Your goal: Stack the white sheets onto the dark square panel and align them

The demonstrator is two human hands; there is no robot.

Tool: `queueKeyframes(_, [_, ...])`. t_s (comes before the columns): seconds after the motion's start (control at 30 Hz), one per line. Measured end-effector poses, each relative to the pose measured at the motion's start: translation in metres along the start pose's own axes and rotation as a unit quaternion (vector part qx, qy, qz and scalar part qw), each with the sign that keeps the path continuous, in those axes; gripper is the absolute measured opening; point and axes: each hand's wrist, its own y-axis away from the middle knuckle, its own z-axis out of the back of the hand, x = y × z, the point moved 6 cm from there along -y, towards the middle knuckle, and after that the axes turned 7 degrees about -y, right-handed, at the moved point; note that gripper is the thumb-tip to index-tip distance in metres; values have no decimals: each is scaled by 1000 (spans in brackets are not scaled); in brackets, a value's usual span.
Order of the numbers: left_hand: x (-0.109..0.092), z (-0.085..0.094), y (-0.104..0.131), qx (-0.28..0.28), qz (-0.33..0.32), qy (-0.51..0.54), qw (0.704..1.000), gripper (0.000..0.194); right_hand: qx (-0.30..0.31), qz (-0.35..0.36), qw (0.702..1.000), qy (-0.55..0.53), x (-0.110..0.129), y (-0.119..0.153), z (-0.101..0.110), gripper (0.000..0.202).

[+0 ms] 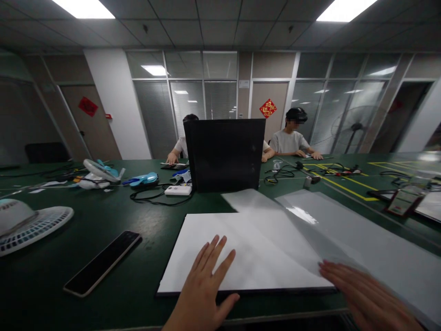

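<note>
The white sheet (255, 248) lies flat on a thin dark board (275, 291), whose edge shows along the near and left sides. It is in front of both hands and between them. The left hand (203, 289) is over the near left part of this sheet, with the back of the hand up, the fingers spread and the thumb wide; it holds nothing. The right hand (370, 294) is at the near right corner, somewhat blurred, with its fingers straight and close together. Its thumb is hidden, so I cannot tell if it pinches something.

Beyond and around the right hand there is a glossy sheet (386, 248), which reflects the light. Another pale sheet (250, 200) shows past the far edge of the white sheet. Farther ahead of the hands stands a black box (227, 156), upright on the green table (144, 303).

To the left of the left hand lies a phone (103, 264) with dark screen, and farther left is a white thing with slotted rim (41, 225). Ahead of the left hand are a small white box (178, 190), a black cable (155, 201) and a light blue thing (148, 178). Across the table, far ahead of the right hand, sits a person with a headset (291, 138); another person (181, 149) is partly hidden behind the black box.
</note>
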Motion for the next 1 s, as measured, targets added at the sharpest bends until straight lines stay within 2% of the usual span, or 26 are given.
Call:
queueKeyframes(0.07, [-3, 7, 1, -33, -16, -26, 999, 89, 31, 79, 996, 23, 21, -22, -23, 44])
queueKeyframes(0.1, [-4, 8, 2, -39, -24, -31, 998, 85, 36, 91, 995, 34, 28, -30, -34, 42])
queueKeyframes(0.2, [-5, 3, 2, -11, -34, 1, 999, 60, 23, 35, 999, 34, 33, -42, -59, 31])
queueKeyframes(0.27, [-2, -3, 1, 15, -15, 46, 999, 39, 13, -6, 1000, 13, 30, -40, -69, 28])
queueKeyframes(0.37, [1, -9, 0, 25, 25, 94, 995, 34, 1, -43, 999, -1, 23, -32, -70, 28])
queueKeyframes(0.5, [1, -12, -1, 27, 25, 108, 994, 35, -7, -60, 998, 10, 15, -22, -59, 29])
queueKeyframes(0.73, [2, -16, 3, 37, 22, 102, 994, 33, 45, -21, 999, -16, 16, -17, -47, 33])
queueKeyframes(0.83, [1, -15, 3, 36, 22, 102, 994, 32, 46, -49, 998, 3, -13, -1, -37, 37])
queueKeyframes(0.9, [1, -14, 2, 37, 24, 100, 994, 33, 34, -100, 994, 39, -48, 21, -29, 46])
queueKeyframes(1.0, [1, -13, 1, 50, 22, 90, 994, 34, 22, -180, 980, 88, -105, 67, -18, 69])
